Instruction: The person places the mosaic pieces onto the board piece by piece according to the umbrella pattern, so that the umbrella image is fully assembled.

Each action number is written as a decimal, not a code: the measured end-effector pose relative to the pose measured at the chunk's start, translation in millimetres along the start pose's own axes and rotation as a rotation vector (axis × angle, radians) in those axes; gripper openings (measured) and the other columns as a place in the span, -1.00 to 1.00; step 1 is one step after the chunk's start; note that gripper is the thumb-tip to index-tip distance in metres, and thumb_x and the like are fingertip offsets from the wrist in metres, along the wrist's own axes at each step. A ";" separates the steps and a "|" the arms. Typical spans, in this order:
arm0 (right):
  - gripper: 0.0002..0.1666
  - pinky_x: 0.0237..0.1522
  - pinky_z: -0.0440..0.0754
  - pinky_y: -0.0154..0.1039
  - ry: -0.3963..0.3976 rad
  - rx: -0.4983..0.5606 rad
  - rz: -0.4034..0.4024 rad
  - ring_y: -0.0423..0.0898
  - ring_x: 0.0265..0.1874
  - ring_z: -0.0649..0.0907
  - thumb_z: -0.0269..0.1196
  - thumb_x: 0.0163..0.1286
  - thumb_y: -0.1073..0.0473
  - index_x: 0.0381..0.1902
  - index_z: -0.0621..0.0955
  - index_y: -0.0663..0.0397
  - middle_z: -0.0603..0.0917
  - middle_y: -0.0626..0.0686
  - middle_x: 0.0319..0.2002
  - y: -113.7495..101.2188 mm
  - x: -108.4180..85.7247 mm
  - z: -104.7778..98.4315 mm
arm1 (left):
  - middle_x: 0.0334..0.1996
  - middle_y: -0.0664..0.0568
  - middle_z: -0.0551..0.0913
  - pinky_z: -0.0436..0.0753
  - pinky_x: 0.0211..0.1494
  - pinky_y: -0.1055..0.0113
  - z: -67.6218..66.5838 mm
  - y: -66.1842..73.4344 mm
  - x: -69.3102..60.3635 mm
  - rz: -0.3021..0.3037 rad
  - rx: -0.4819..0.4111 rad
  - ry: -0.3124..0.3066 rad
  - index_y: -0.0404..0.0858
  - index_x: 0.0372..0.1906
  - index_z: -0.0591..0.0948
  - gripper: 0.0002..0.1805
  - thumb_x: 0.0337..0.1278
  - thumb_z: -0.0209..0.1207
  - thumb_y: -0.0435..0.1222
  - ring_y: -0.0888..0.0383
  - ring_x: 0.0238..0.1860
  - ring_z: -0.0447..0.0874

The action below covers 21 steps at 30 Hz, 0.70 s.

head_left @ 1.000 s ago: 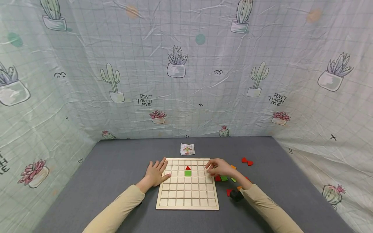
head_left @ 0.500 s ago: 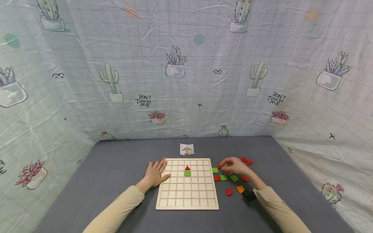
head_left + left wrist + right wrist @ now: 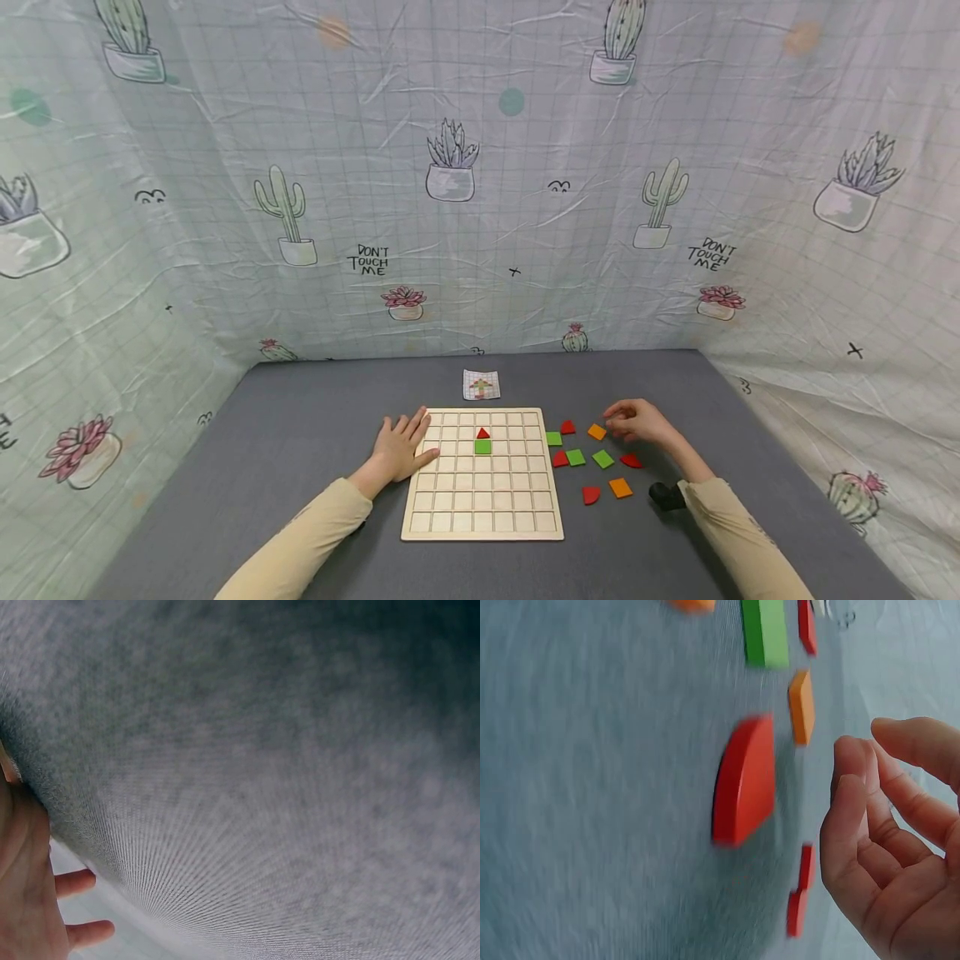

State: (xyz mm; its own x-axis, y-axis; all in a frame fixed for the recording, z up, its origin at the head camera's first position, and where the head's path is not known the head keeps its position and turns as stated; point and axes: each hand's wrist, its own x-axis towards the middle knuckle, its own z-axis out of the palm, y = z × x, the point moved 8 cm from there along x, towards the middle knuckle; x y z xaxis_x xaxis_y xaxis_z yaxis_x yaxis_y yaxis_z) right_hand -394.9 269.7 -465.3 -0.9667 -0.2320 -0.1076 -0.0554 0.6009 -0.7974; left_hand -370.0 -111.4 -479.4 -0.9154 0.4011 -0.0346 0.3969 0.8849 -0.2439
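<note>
My left hand [image 3: 397, 447] lies with spread fingers on the left edge of the wooden grid board [image 3: 483, 502]; part of that hand [image 3: 30, 877] shows in the left wrist view. On the board, a red triangle [image 3: 483, 433] sits directly above a green square [image 3: 483, 447]. To the right of the board, my right hand [image 3: 641, 420] hovers beside an orange square [image 3: 597, 432], fingers loosely bent. Nothing is held in the right hand [image 3: 900, 855] in the right wrist view, where a red rounded piece [image 3: 750, 780] and two small red pieces [image 3: 806, 866] lie nearby.
Several pieces lie right of the board, among them green squares [image 3: 603, 459], a red quarter-round [image 3: 591, 495] and another orange square [image 3: 620, 487]. A small patterned card [image 3: 482, 385] lies behind the board. Printed cloth [image 3: 480, 233] surrounds the grey table [image 3: 330, 417].
My right hand has moved right, from the board's right edge past the loose pieces, uncovering the orange square and covering the two far red pieces in the head view. My left hand has stayed put.
</note>
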 end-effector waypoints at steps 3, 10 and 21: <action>-0.62 -0.38 0.58 -0.17 0.021 -0.012 0.022 -0.07 -0.40 0.63 0.16 0.25 0.19 -0.07 0.52 0.38 0.63 0.22 -0.31 8.7 2.5 -9.0 | 0.37 -0.01 0.11 0.20 0.20 -0.08 -1.4 0.3 -1.1 -0.001 0.003 0.000 -0.18 0.34 0.15 -0.25 0.20 -0.29 0.21 -0.05 0.26 0.26; -0.62 -0.43 0.57 -0.20 0.062 -0.034 0.068 -0.11 -0.45 0.62 0.16 0.25 0.22 -0.07 0.51 0.42 0.64 0.20 -0.33 22.2 11.1 -28.1 | 0.37 -0.02 0.10 0.19 0.20 -0.09 -3.0 0.0 -1.4 0.001 -0.010 0.002 -0.19 0.34 0.15 -0.25 0.20 -0.28 0.21 -0.07 0.26 0.26; -0.57 -0.45 0.57 -0.27 0.115 -0.076 0.183 -0.22 -0.52 0.60 0.24 0.16 0.20 -0.06 0.53 0.37 0.67 0.09 -0.36 43.5 22.0 -44.0 | 0.37 -0.02 0.10 0.19 0.19 -0.11 0.4 -0.5 -0.4 0.003 -0.014 0.007 -0.19 0.35 0.15 -0.25 0.20 -0.28 0.21 -0.07 0.26 0.25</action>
State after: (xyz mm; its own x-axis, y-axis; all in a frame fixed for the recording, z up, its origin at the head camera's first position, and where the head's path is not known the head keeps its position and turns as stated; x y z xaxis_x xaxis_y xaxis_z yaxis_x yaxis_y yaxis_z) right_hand -429.5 324.4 -476.2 -0.9842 -0.0275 -0.1749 0.1094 0.6821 -0.7230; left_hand -369.9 -112.0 -479.7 -0.9139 0.4050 -0.0285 0.4003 0.8871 -0.2299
